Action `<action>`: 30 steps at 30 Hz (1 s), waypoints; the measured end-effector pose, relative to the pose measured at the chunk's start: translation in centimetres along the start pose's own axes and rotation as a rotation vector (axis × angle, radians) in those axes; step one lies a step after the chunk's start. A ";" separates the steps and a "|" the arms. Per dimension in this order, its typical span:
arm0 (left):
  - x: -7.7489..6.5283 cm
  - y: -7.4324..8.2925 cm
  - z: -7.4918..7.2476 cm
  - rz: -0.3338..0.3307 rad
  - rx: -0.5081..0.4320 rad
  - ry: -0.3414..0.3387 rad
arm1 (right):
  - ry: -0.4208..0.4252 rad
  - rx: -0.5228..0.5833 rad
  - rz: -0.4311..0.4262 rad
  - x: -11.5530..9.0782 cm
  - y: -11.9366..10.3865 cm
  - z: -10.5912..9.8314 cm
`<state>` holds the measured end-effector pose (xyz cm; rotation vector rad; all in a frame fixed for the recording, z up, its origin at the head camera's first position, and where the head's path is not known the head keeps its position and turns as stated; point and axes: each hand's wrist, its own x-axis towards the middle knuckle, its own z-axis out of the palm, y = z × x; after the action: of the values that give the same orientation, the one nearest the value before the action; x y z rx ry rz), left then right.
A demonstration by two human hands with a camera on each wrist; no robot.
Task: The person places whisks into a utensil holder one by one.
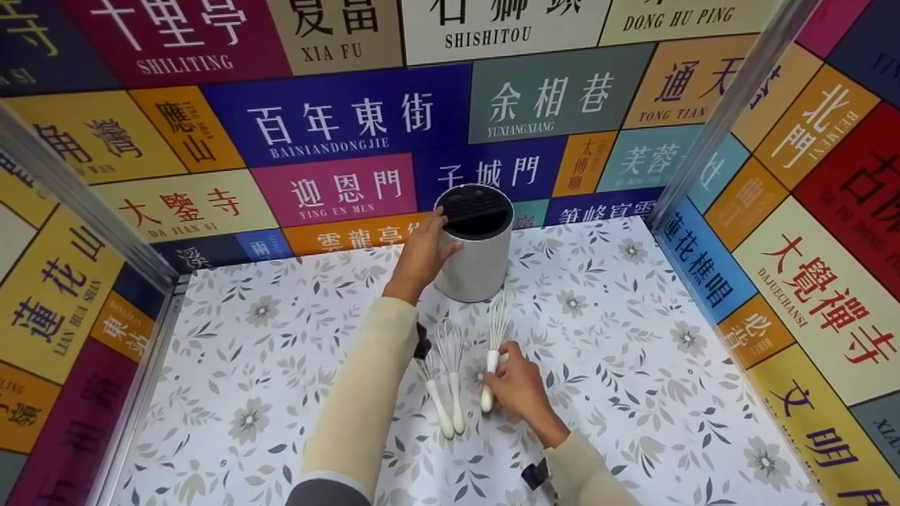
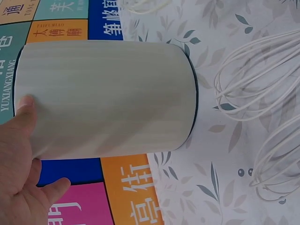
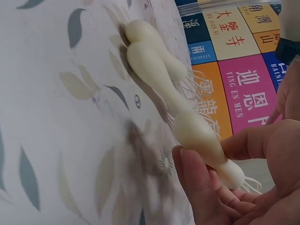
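Observation:
A pale grey utensil holder [image 1: 472,263] with a black inside stands upright near the back of the table. My left hand [image 1: 422,253] rests against its left side at the rim. A fingertip [image 2: 27,102] touches the wall, and other fingers extend loosely past it. With thumb and fingertips, my right hand [image 1: 519,383] pinches the cream handle of a whisk [image 1: 493,360], its wire loops pointing toward the holder. Left of it, two more whisks [image 1: 455,393] lie side by side, handles toward me. In the right wrist view, the pinched handle [image 3: 197,136] overlaps theirs.
The table [image 1: 281,365] has a white cloth with grey leaves and flowers. Panels of coloured name signs [image 1: 337,116] rise behind it and along both sides, with metal corner posts [image 1: 724,105]. The holder stands close to the back panel.

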<state>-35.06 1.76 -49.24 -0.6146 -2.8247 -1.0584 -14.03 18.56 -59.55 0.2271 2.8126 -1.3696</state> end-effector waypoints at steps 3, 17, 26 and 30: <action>0.0 0.0 0.1 0.013 0.013 0.003 | -0.001 0.074 0.011 0.3 -0.3 -0.6; 0.0 -0.2 0.1 0.032 0.033 0.007 | 0.040 0.196 -0.015 3.0 -2.7 -4.7; 0.1 -0.4 0.1 0.041 0.037 0.008 | 0.071 0.221 -0.087 5.2 -5.1 -7.3; 0.2 -0.3 0.0 0.035 0.038 0.003 | 0.111 0.231 -0.103 6.5 -6.4 -8.2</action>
<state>-35.33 1.62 -49.44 -0.6560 -2.8138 -0.9969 -20.82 21.91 -49.87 0.1656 2.7847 -1.7587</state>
